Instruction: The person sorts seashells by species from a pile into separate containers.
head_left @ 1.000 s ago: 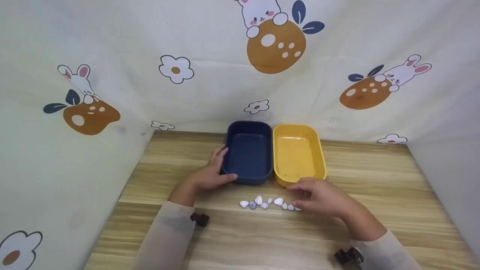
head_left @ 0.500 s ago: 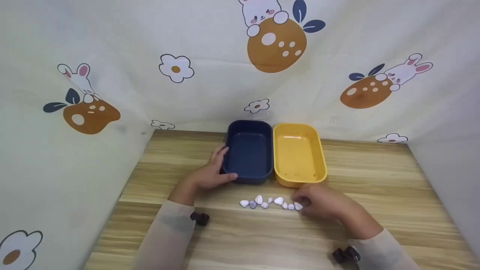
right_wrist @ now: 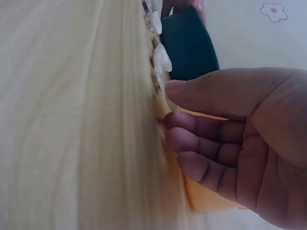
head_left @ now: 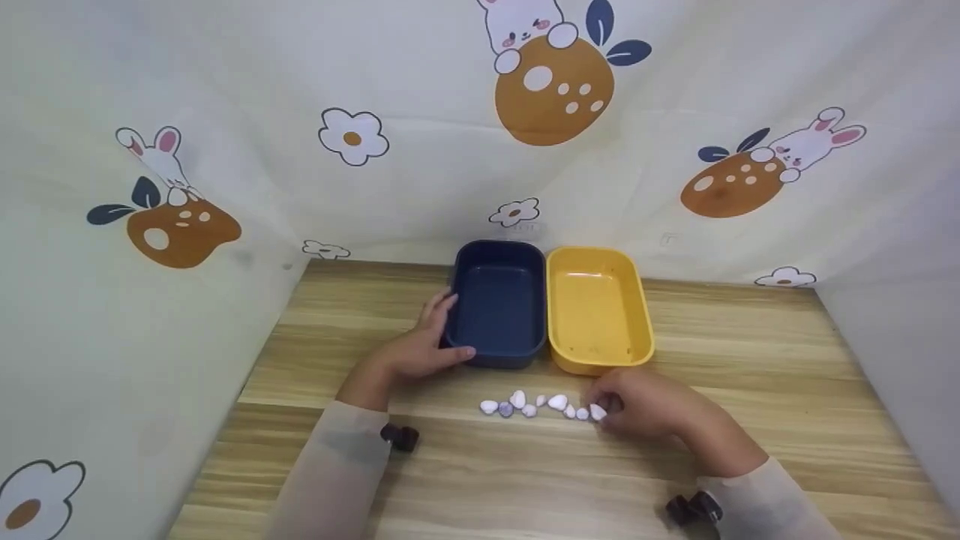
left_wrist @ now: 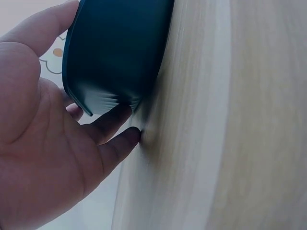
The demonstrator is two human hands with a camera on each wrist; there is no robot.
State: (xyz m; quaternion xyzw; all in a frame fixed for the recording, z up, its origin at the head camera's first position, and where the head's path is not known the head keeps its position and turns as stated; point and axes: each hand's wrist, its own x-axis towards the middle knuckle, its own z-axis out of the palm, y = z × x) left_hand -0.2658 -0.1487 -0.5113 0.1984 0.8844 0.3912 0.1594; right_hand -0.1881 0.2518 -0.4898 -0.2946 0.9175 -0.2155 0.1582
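A crooked row of white and greyish pebbles (head_left: pixel 557 403) lies on the table in front of two boxes. At the row's right end, my right hand (head_left: pixel 652 405) pinches a white pebble (head_left: pixel 598 412) between thumb and index finger; it is low at the tabletop. In the right wrist view that pebble (right_wrist: pixel 171 105) is partly hidden by the fingertips. My left hand (head_left: pixel 412 352) holds the near left corner of the dark blue box (head_left: pixel 499 361), thumb at the front and fingers along the left side. The left wrist view shows these fingers (left_wrist: pixel 112 124) against the box wall.
A yellow box (head_left: pixel 600 366) stands right beside the dark blue one, with small dark specks inside. Behind them hangs a pale cloth (head_left: pixel 420 202) printed with rabbits and flowers, which also covers the left side. The table (head_left: pixel 525 480) has a wood-grain top.
My right hand has shifted slightly down from the yellow box's near edge, its fingers closing on the rightmost pebble. My left hand stays at the dark blue box.
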